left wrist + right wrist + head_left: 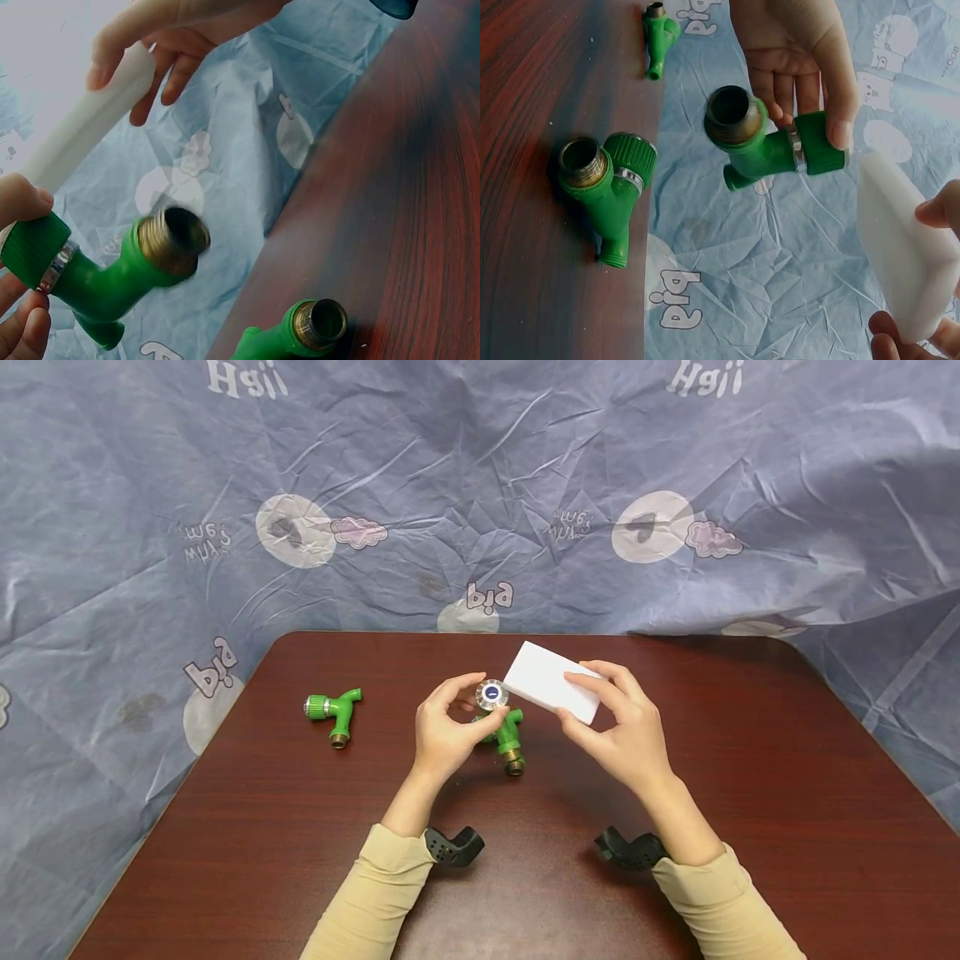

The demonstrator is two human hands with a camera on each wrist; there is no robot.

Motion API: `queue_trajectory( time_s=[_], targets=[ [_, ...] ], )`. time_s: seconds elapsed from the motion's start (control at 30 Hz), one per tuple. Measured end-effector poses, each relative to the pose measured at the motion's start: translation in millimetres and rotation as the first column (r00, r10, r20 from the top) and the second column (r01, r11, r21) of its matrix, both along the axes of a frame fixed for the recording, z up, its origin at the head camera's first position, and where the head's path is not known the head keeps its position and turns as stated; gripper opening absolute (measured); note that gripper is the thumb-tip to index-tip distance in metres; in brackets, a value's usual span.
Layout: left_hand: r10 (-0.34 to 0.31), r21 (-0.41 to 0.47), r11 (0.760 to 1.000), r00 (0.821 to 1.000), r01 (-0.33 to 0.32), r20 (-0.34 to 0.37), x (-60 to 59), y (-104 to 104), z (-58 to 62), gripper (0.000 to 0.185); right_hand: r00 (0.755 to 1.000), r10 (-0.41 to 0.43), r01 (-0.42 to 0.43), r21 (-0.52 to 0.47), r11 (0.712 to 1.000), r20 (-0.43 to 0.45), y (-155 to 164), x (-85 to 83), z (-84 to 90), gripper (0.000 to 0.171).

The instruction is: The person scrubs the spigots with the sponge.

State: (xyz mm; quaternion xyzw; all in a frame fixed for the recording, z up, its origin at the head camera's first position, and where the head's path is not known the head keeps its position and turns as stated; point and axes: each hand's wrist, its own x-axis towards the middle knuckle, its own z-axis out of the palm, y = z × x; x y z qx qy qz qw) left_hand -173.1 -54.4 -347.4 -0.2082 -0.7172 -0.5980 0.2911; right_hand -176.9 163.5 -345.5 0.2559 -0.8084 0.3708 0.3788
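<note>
My left hand (442, 727) grips a green faucet (761, 154) by its ribbed knob, thumb on one side and fingers on the other. The knob's clear end with a blue centre faces me in the head view, while the threaded brass inlet points away from the knob in the wrist views. In my right hand (626, 718) is a white sponge (551, 681), a rectangular block pinched between thumb and fingers. One corner of the sponge is right beside the faucet's knob. Both hands are raised above the table.
Below the hands, a second green faucet (510, 747) lies on the dark red wooden table (750, 760). Another green faucet (337, 714) lies farther left. A wrinkled blue-grey printed cloth (450, 485) hangs behind the table's back edge.
</note>
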Motion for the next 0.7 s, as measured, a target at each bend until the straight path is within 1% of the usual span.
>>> queue_trajectory(
  time_s=[0.07, 0.17, 0.27, 0.4, 0.5, 0.6, 0.7],
  targets=[
    [0.015, 0.004, 1.0, 1.0, -0.015, 0.005, -0.3, -0.8, 0.4, 0.039, 1.0, 0.009, -0.008, -0.007, 1.0, 0.002, 1.0, 0.0, 0.0, 0.037],
    [0.014, 0.009, 1.0, 1.0, -0.014, 0.013, 0.0, -2.3, 1.2, 0.036, 1.0, 0.026, -0.026, 0.003, 1.0, 0.005, 2.8, -0.3, 0.1, 0.036],
    [0.012, 0.016, 1.0, 0.999, -0.012, 0.032, 0.5, -3.2, 1.5, 0.033, 0.998, 0.05, -0.052, 0.043, 0.998, 0.027, 5.3, -1.2, -0.2, 0.034],
    [0.02, 0.035, 0.999, 0.997, -0.022, 0.077, 0.2, -3.2, 0.3, 0.032, 0.996, 0.066, -0.073, 0.112, 0.991, 0.059, 6.8, -2.1, -0.8, 0.031],
    [0.0, 0.052, 0.999, 0.995, -0.006, 0.1, 0.0, -3.0, -0.3, 0.033, 0.995, 0.08, -0.088, 0.144, 0.986, 0.062, 5.7, -2.5, -2.1, 0.031],
    [-0.03, 0.054, 0.998, 0.996, 0.025, 0.089, -0.2, -2.8, -0.1, 0.033, 0.994, 0.098, -0.105, 0.159, 0.982, 0.052, 3.6, -2.7, -4.1, 0.033],
    [-0.042, 0.031, 0.999, 0.997, 0.04, 0.064, -0.6, -3.1, -0.1, 0.031, 0.993, 0.111, -0.115, 0.16, 0.98, 0.032, 1.6, -2.6, -5.4, 0.034]
  ],
)
